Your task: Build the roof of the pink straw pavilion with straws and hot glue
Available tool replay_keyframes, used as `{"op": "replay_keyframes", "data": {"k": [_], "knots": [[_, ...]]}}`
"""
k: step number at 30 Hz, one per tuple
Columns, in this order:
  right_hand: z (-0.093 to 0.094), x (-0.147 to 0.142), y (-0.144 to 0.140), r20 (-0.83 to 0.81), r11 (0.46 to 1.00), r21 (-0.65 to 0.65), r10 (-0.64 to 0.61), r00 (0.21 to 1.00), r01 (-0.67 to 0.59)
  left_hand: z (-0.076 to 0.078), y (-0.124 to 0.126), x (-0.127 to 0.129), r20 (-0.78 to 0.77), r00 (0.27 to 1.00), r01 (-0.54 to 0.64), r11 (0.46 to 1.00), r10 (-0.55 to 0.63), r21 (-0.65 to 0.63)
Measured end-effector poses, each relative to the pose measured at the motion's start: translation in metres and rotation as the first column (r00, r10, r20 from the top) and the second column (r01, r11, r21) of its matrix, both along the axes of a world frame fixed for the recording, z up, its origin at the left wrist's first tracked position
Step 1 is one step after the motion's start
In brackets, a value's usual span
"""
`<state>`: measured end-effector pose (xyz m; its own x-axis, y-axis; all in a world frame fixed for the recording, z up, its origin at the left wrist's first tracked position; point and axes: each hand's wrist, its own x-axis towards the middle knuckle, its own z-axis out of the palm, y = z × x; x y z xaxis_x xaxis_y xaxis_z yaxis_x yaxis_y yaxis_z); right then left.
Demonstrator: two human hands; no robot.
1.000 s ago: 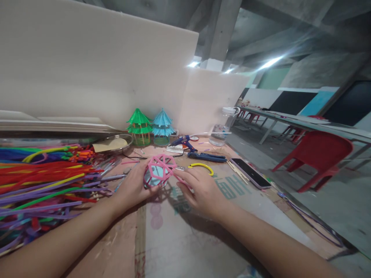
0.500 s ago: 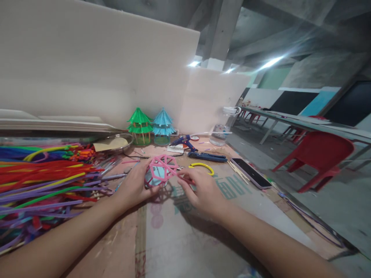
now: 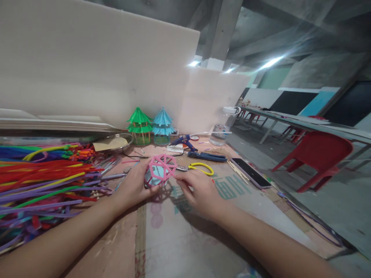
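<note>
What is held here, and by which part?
Left hand grips the pink frame by its left side; right hand pinches its right edge.

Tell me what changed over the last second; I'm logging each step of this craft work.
The right hand shifted slightly, its fingertips closing in on the right edge of the pink frame; a pink strip it pinched earlier no longer shows. The left hand kept cupping the frame, which turned only a little. The scissors, phone, glue gun and pipe cleaners stayed put.
</note>
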<state>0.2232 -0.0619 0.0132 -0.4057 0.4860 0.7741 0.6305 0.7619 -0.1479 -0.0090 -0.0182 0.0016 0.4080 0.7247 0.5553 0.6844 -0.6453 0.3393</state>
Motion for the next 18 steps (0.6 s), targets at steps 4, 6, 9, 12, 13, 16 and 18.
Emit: {"op": "replay_keyframes", "data": {"k": [4, 6, 9, 12, 13, 16, 18], "knots": [[0.0007, -0.0003, 0.0001, 0.028, 1.000, 0.011, -0.004, 1.000, 0.004, -0.0001, 0.0003, 0.0003, 0.019, 0.999, 0.029, 0.999, -0.029, -0.013], [0.0011, -0.0009, -0.0001, 0.033, 1.000, 0.020, 0.004, 0.999, -0.004, 0.0005, -0.0003, 0.0010, 0.027, 0.999, 0.027, 1.000, -0.027, 0.002], [0.0012, -0.0017, -0.0004, 0.029, 0.999, 0.041, 0.012, 1.000, -0.013, 0.0011, -0.0007, 0.0009, 0.021, 0.999, 0.035, 0.999, -0.035, 0.008], [0.0008, -0.0016, -0.0004, 0.043, 0.999, 0.051, 0.004, 0.999, -0.006, -0.0002, 0.0007, -0.0009, 0.010, 0.999, 0.032, 0.999, -0.032, 0.010], [0.0008, -0.0011, 0.0002, 0.050, 0.998, 0.056, 0.000, 0.999, -0.003, -0.0009, 0.0015, -0.0015, 0.011, 1.000, 0.029, 1.000, -0.029, 0.009], [0.0028, 0.0019, 0.0042, 0.089, 0.999, 0.045, -0.012, 0.996, 0.008, -0.0020, 0.0032, -0.0015, 0.017, 0.999, 0.031, 0.999, -0.030, -0.029], [0.0068, 0.0049, 0.0084, 0.131, 1.000, 0.012, -0.012, 0.991, 0.010, -0.0011, 0.0034, 0.0007, 0.025, 0.999, 0.031, 0.997, -0.030, -0.064]]}}
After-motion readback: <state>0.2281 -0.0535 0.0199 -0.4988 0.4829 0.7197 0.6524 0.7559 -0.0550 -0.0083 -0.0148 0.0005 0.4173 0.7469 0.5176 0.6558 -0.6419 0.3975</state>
